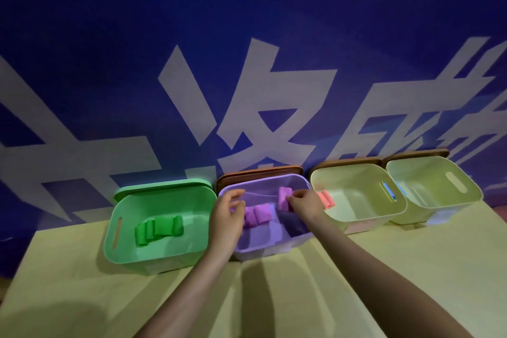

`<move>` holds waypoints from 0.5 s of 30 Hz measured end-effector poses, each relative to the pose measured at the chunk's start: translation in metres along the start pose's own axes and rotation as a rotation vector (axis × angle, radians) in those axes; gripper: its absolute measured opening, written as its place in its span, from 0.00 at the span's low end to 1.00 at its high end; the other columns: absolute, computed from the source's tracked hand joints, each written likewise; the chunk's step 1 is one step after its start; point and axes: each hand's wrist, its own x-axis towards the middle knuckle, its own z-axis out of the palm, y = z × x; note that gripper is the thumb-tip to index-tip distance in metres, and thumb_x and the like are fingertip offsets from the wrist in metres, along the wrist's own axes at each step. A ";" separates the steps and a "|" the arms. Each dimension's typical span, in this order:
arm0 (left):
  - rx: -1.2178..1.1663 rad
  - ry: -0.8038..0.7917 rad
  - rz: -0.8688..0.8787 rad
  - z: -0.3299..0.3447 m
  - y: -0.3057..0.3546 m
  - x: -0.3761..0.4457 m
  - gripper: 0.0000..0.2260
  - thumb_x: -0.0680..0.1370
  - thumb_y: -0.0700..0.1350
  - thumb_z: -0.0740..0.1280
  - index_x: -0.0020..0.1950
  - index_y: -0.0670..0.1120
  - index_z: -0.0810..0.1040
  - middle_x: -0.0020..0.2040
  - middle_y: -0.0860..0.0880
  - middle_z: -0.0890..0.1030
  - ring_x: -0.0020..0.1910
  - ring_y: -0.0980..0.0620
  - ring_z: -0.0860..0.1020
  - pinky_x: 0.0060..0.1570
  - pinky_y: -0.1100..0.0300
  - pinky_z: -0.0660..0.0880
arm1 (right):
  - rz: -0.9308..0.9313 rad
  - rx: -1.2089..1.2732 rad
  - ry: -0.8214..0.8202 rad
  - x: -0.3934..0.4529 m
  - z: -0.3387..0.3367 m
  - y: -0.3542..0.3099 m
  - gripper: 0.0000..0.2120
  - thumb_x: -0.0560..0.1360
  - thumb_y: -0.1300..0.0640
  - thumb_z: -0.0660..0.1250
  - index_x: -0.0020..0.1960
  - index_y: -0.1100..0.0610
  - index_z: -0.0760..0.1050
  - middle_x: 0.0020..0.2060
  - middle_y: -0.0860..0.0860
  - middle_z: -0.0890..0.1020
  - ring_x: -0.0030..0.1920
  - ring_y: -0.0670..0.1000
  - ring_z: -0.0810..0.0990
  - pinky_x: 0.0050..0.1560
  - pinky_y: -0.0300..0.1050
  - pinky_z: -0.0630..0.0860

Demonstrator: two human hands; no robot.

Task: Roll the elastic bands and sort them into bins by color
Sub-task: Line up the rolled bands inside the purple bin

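Right hand pinches a rolled purple band over the purple bin; left hand relaxed, empty.

1. Two bare forearms show, both uncovered from the lower edge of the view up to the wrists, with no sleeve on either.
2. The person's bare left hand wears no glove, ring or band that can be made out.
3. The person's bare right hand is likewise ungloved, and its wrist carries no watch or bracelet.
4. The fingers are slim, with short nails; finer detail is blurred.
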 end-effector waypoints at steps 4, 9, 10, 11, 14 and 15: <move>0.290 0.051 0.058 -0.011 -0.026 0.005 0.13 0.75 0.35 0.65 0.58 0.45 0.78 0.54 0.46 0.77 0.51 0.52 0.74 0.50 0.67 0.65 | 0.046 -0.246 -0.059 0.029 0.020 0.008 0.15 0.79 0.54 0.61 0.52 0.65 0.80 0.50 0.62 0.82 0.54 0.62 0.79 0.52 0.47 0.72; 0.370 0.051 0.060 -0.015 -0.052 0.001 0.13 0.75 0.35 0.65 0.59 0.42 0.78 0.55 0.44 0.75 0.57 0.46 0.73 0.54 0.70 0.61 | 0.072 -0.349 -0.017 0.046 0.040 0.012 0.17 0.81 0.52 0.58 0.59 0.63 0.77 0.57 0.60 0.80 0.60 0.60 0.77 0.60 0.50 0.71; 0.363 0.054 0.082 -0.017 -0.054 0.001 0.13 0.75 0.34 0.65 0.58 0.42 0.78 0.55 0.45 0.74 0.56 0.48 0.73 0.54 0.71 0.61 | 0.086 -0.350 -0.041 0.048 0.043 0.010 0.16 0.81 0.54 0.57 0.60 0.63 0.76 0.58 0.59 0.79 0.61 0.60 0.76 0.61 0.49 0.71; 0.357 0.052 0.094 -0.018 -0.054 0.002 0.13 0.75 0.34 0.64 0.58 0.42 0.78 0.54 0.46 0.74 0.55 0.50 0.72 0.53 0.73 0.60 | 0.107 -0.353 -0.054 0.049 0.045 0.008 0.14 0.81 0.56 0.58 0.60 0.63 0.76 0.58 0.59 0.79 0.61 0.59 0.76 0.61 0.48 0.71; 0.351 0.039 0.088 -0.019 -0.058 0.004 0.15 0.75 0.31 0.63 0.58 0.43 0.78 0.53 0.50 0.71 0.54 0.53 0.70 0.52 0.77 0.59 | 0.134 -0.387 -0.147 0.057 0.051 0.011 0.13 0.78 0.59 0.62 0.58 0.65 0.77 0.55 0.60 0.80 0.58 0.60 0.78 0.55 0.47 0.73; 0.357 0.038 0.082 -0.019 -0.059 0.005 0.16 0.74 0.30 0.62 0.58 0.44 0.78 0.53 0.50 0.70 0.54 0.53 0.69 0.52 0.78 0.59 | 0.114 -0.387 -0.162 0.061 0.055 0.014 0.13 0.78 0.59 0.61 0.58 0.65 0.77 0.55 0.60 0.81 0.58 0.60 0.78 0.56 0.47 0.73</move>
